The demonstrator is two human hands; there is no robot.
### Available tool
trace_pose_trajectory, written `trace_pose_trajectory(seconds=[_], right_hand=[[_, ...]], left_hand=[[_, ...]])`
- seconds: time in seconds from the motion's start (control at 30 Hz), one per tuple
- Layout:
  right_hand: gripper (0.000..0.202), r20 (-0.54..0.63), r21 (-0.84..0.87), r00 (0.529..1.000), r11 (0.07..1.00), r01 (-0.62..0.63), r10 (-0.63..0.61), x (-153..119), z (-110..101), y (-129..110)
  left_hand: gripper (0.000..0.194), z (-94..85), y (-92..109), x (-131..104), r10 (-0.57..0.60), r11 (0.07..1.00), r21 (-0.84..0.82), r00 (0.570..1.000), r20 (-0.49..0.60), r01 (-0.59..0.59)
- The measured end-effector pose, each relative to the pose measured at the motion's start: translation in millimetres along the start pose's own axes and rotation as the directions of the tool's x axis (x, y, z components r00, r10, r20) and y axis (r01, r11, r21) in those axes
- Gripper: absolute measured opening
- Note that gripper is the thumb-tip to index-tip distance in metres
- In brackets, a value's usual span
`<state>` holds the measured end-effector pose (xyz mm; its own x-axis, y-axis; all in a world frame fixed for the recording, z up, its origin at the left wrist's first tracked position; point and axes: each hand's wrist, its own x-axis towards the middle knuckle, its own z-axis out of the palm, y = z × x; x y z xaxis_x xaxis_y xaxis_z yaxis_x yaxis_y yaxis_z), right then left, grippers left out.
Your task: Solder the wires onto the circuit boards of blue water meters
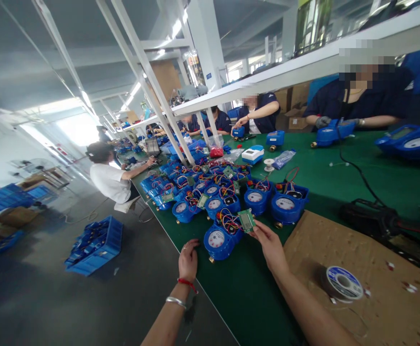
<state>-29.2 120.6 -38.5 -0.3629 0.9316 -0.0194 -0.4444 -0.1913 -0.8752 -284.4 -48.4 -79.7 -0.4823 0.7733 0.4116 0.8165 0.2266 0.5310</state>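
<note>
My right hand (271, 245) pinches the edge of a small green circuit board with a display (246, 220). Thin coloured wires (229, 220) run from this board into a blue water meter (217, 239) with a round white dial, lying at the near side of the group. Just left of that meter, my left hand (188, 259) rests at the edge of the green table (238, 298), fingers loosely bent, with nothing visible in it. Behind them, more blue water meters (287, 204) stand close together, several with boards and wires hanging out.
A cardboard sheet (316, 240) on the right carries a solder spool (342, 283). Beyond it lies a black tool with a cable (371, 216). Co-workers (361, 101) sit across the table; another person (111, 178) sits at left. A blue crate (96, 245) is on the floor.
</note>
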Motion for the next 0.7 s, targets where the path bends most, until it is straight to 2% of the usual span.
trace_pose_trajectory(seconds=[0.17,0.33,0.7], right_hand=[[0.043,-0.029,-0.002,1.000,1.000,-0.002,0.002,1.6,-1.8,5.5],[0.045,-0.003,-0.010,1.000,1.000,-0.010,0.010,3.6,-4.0,9.5],[0.057,-0.036,-0.035,0.990,0.990,-0.138,0.137,1.4,-5.4,3.7]], left_hand=[[0.032,-1.3,0.8,-0.8,0.005,1.000,-0.006,1.000,-0.003,-0.005],[0.032,-1.3,1.4,-1.1,-0.005,1.000,-0.016,1.000,-0.010,0.005],[0.033,-1.2,4.7,-2.1,-0.019,0.999,-0.029,1.000,-0.023,0.018]])
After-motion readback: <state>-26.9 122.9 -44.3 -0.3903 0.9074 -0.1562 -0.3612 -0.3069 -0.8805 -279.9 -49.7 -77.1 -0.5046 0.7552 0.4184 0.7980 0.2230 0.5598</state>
